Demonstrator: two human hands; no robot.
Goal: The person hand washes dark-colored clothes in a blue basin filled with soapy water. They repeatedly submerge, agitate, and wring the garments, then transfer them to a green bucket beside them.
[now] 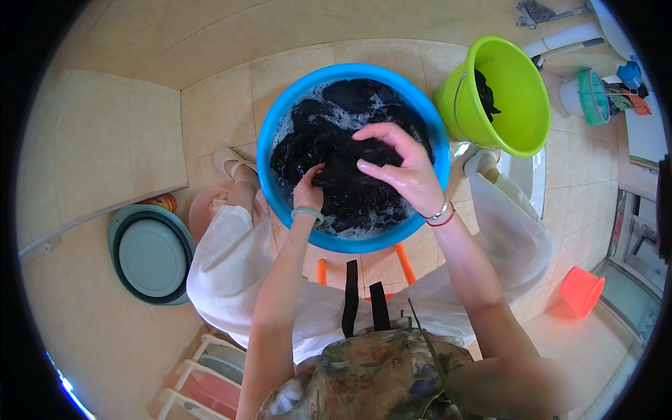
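Observation:
Dark wet clothes (357, 203) lie bunched in soapy water inside a round blue basin (264, 150) between my knees. At the basin's near left, my left hand (309, 190) has its fingers closed into the black cloth, and their tips are partly hidden by it. Over the right side of the pile hangs my right hand (406, 168), wet, with thumb and fingers curved and spread apart. No cloth is plainly gripped in it. To the right of the basin stands a lime green bucket (521, 105), with a piece of black cloth (485, 96) inside.
Orange stool legs (405, 263) show below the basin. On my left a grey-green collapsible basin (117, 234) leans by the wall, near a white rack (183, 381). A coral bucket (579, 292) and a small white bin (571, 96) stand at the right.

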